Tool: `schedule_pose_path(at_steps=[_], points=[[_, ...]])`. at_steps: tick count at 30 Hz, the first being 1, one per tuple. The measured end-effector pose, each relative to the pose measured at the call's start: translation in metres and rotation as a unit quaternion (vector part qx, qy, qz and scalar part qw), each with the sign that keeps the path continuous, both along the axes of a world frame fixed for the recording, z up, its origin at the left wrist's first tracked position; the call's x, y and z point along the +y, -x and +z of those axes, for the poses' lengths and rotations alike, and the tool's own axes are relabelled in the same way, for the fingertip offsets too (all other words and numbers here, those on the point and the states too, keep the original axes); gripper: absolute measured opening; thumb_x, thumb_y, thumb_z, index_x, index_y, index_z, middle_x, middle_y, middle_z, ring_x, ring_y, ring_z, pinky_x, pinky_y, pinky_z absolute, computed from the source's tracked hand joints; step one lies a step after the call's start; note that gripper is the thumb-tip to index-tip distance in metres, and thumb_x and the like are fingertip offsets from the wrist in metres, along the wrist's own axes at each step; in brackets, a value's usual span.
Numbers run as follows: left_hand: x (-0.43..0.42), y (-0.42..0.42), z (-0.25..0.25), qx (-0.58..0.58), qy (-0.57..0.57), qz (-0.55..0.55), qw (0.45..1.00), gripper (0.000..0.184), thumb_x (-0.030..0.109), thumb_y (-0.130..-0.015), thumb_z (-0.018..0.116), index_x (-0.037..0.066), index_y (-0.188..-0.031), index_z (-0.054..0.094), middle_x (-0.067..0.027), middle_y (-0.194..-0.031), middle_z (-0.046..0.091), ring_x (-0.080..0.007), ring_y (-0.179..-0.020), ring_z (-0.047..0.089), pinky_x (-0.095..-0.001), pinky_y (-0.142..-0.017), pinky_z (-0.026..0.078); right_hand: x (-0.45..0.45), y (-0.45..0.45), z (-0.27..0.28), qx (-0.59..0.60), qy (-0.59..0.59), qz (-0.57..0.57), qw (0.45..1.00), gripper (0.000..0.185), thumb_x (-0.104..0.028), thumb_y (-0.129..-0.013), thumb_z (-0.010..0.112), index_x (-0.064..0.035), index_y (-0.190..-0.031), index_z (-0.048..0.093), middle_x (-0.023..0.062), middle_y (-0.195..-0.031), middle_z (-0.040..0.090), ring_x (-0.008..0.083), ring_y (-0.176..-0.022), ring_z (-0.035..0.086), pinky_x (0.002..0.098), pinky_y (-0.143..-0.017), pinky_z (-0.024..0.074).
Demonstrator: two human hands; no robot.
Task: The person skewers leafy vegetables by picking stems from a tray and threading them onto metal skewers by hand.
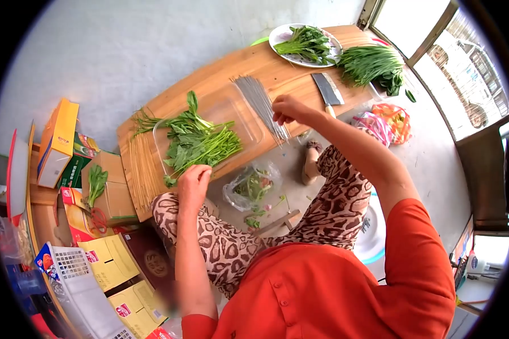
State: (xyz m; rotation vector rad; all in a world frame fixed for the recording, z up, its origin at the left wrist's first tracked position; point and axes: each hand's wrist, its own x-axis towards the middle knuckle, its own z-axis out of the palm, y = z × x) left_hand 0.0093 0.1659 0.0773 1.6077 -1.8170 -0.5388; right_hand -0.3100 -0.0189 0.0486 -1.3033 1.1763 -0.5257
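Head: two hands [194,183] [288,109], one clear tray [225,107], one grey stick bundle [259,104], one cleaver [327,89].

A yellow-and-white rectangular cardboard box [58,141] stands beside a green cardboard box [78,159]; an orange plastic bag [397,120] adjoins a pink plastic bag [373,124].

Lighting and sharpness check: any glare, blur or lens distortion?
Head view: wide-angle distortion with black rounded borders; window top right blown out to white; head view: highlights on the plastic bag; head view: soft smear beside the left forearm; head view: greens and skewers readable, the skewers' individual tips hard to separate.
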Motion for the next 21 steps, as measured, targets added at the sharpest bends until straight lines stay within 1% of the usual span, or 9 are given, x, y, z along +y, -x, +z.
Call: schedule_pose_path(at_steps=[2,3,4,6,8,12,17,19,21], points=[[0.0,0.016,-0.016,0.172,-0.067,0.001,0.983,0.013,0.008,-0.085,0.063,0.001,-0.095,0.067,-0.0066,-0.083,0.068,-0.0132,-0.066,0.063,-0.0257,-0.061,0.05,0.035,-0.021,0.028,-0.087,-0.011,-0.004,0.996,0.015,-0.015,-0.086,0.051,-0.0021,-0.093,0.055,0.0111,-0.075,0.066,0.0171,-0.055,0.064,0.0247,-0.043,0.0449],[0.003,0.033,-0.014,0.261,-0.112,0.001,0.959,0.012,0.008,-0.087,0.062,0.0,-0.094,0.067,-0.0044,-0.085,0.068,-0.0109,-0.066,0.062,-0.0248,-0.06,0.05,0.05,-0.029,0.033,-0.128,-0.027,0.01,0.991,0.014,-0.014,-0.086,0.051,-0.0027,-0.094,0.054,0.0111,-0.075,0.065,0.0174,-0.055,0.064,0.0249,-0.044,0.0445],[0.007,0.046,-0.011,0.295,-0.168,-0.007,0.94,0.017,0.012,-0.089,0.061,-0.001,-0.1,0.065,-0.0048,-0.089,0.068,-0.0108,-0.069,0.063,-0.0241,-0.062,0.049,0.067,-0.039,0.039,-0.168,-0.048,0.024,0.984,0.013,-0.014,-0.087,0.052,-0.0033,-0.094,0.053,0.0111,-0.075,0.065,0.0178,-0.055,0.065,0.0251,-0.044,0.0442],[0.013,0.067,-0.016,0.372,-0.233,-0.048,0.897,0.025,0.017,-0.093,0.057,0.0,-0.111,0.06,-0.007,-0.097,0.067,-0.0118,-0.076,0.063,-0.0235,-0.065,0.048,0.1,-0.053,0.044,-0.176,-0.073,0.029,0.981,0.011,-0.014,-0.089,0.052,-0.004,-0.094,0.052,0.0104,-0.077,0.065,0.0169,-0.057,0.064,0.0244,-0.047,0.0442],[0.022,0.085,-0.007,0.458,-0.271,-0.041,0.846,0.023,0.017,-0.092,0.057,0.0,-0.107,0.061,-0.0067,-0.088,0.067,-0.012,-0.073,0.063,-0.0238,-0.065,0.048,0.126,-0.063,0.041,-0.194,-0.063,0.037,0.978,0.008,-0.016,-0.09,0.052,-0.0076,-0.091,0.052,0.0073,-0.081,0.065,0.0129,-0.061,0.061,0.0223,-0.052,0.0426],[0.029,0.085,-0.02,0.477,-0.272,-0.065,0.833,0.02,0.017,-0.092,0.057,0.0,-0.101,0.063,-0.0059,-0.08,0.066,-0.0116,-0.069,0.062,-0.0235,-0.064,0.048,0.13,-0.055,0.033,-0.216,-0.098,0.039,0.971,0.01,-0.017,-0.092,0.053,-0.0068,-0.09,0.053,0.0076,-0.083,0.066,0.0122,-0.059,0.059,0.0222,-0.052,0.0412],[0.016,0.079,-0.015,0.401,-0.319,-0.073,0.856,0.02,0.018,-0.093,0.057,0.0,-0.095,0.066,-0.0051,-0.077,0.066,-0.0111,-0.065,0.061,-0.0224,-0.062,0.048,0.088,-0.048,0.033,-0.248,-0.059,-0.004,0.967,0.011,-0.018,-0.095,0.05,-0.0082,-0.092,0.053,0.0069,-0.08,0.065,0.0106,-0.053,0.055,0.0225,-0.047,0.0391],[-0.012,0.064,-0.007,0.308,-0.265,-0.039,0.913,0.02,0.017,-0.094,0.054,0.002,-0.097,0.066,-0.0048,-0.08,0.067,-0.0104,-0.069,0.062,-0.023,-0.061,0.048,0.071,-0.043,0.026,-0.274,-0.057,-0.039,0.959,0.011,-0.017,-0.093,0.051,-0.0061,-0.091,0.054,0.0079,-0.076,0.065,0.0118,-0.05,0.054,0.0237,-0.045,0.0397],[-0.047,0.043,-0.014,0.155,-0.14,0.012,0.978,0.02,0.016,-0.09,0.055,0.001,-0.096,0.068,-0.0022,-0.079,0.067,-0.0084,-0.065,0.059,-0.0225,-0.06,0.046,0.06,-0.038,0.013,-0.291,-0.061,-0.092,0.95,0.012,-0.015,-0.091,0.053,-0.0033,-0.087,0.055,0.0093,-0.071,0.064,0.0133,-0.046,0.052,0.0259,-0.041,0.0388]])
